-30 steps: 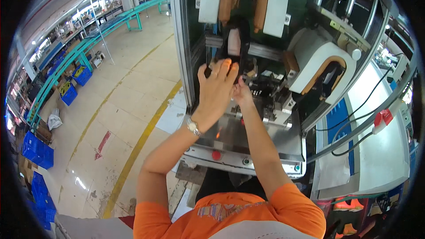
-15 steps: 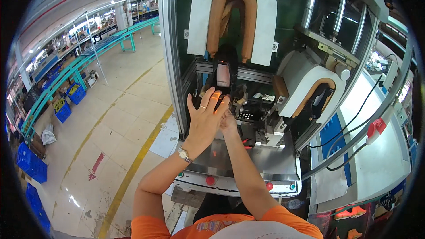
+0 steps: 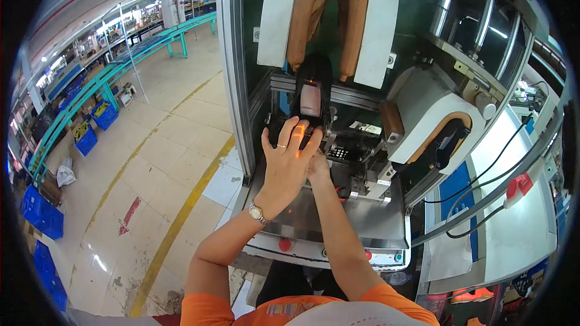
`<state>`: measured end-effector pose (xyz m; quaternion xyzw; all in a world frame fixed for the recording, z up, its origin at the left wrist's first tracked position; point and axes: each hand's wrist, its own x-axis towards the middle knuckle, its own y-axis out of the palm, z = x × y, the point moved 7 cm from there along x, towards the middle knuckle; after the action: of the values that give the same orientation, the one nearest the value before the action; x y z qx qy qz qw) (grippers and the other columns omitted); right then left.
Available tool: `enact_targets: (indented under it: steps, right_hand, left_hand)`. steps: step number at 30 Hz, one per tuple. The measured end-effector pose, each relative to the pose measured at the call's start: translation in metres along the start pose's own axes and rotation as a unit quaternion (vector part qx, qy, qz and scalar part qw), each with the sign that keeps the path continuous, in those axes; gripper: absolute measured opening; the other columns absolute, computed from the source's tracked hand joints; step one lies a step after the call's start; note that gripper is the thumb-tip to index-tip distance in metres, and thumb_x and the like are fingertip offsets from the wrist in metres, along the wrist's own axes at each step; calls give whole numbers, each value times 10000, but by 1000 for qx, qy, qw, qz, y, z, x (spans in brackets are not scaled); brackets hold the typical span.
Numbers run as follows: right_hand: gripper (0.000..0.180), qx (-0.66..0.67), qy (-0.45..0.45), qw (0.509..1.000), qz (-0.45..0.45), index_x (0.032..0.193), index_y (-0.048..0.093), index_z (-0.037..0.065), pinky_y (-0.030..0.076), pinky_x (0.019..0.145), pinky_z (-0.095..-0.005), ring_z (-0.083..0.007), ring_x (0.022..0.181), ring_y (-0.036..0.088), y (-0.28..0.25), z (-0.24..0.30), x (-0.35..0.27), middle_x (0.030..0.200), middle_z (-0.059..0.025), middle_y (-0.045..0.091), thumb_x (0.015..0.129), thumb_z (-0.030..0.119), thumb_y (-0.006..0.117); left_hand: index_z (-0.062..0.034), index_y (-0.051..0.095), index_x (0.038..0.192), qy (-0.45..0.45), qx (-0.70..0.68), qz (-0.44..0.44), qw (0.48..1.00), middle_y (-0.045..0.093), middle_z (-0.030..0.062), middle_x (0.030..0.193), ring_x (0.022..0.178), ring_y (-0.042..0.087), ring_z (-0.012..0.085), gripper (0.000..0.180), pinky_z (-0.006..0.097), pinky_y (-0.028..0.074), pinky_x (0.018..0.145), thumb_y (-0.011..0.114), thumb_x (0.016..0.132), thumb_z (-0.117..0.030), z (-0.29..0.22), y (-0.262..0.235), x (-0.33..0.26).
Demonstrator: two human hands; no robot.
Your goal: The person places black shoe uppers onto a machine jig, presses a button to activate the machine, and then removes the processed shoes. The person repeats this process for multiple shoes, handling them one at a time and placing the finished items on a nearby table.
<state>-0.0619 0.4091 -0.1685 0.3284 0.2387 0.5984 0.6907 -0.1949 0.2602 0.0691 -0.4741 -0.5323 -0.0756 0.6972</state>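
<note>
Just below the brown U-shaped pad [image 3: 300, 21] is a black shoe piece [image 3: 315, 72] with a pinkish patch [image 3: 310, 100]. The left hand [image 3: 286, 163], farther below the pad, has its fingers spread over this piece, and the right hand [image 3: 318, 167], below the pad too, is partly hidden; whether either one grasps the piece, I cannot tell.

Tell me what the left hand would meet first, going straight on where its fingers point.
Most likely the black shoe; the left hand may even be touching its near end, though depth is hard to judge here.
</note>
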Motion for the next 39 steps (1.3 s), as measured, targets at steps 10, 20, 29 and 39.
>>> enact_targets:
  steps: [10,20,29,39]
  right_hand:
    - [176,-22,128,986,-105,927,529,242,304,668,-313,-94,720,464,-20,0,8,764,75,519,838,393,533]
    - [222,-219,39,971,-81,1041,582,100,401,777,-261,-110,810,558,12,95,-148,932,-31,612,827,148,545]
    - [105,-372,-283,881,-69,906,571,11,424,693,-220,-103,768,547,52,282,-296,799,-47,593,802,22,555]
    - [216,-562,-557,592,-155,942,563,9,374,679,-200,-75,705,453,100,371,-343,950,-51,513,732,-22,600]
  left_hand:
    - [-105,494,1149,-7,-83,-11,996,388,114,1216,1205,296,308,493,525,234,953,548,666,-20,-5,-12,2]
    - [22,420,1192,-341,-86,47,935,441,247,1174,1129,376,384,604,429,291,952,671,673,-160,123,67,-271]
    - [51,400,1164,-605,-308,22,734,464,215,1159,1062,474,310,623,359,365,925,656,597,15,146,106,-389]
    - [10,398,1202,-437,-87,20,895,465,186,1161,1095,420,346,608,393,324,939,607,631,41,92,59,-299]
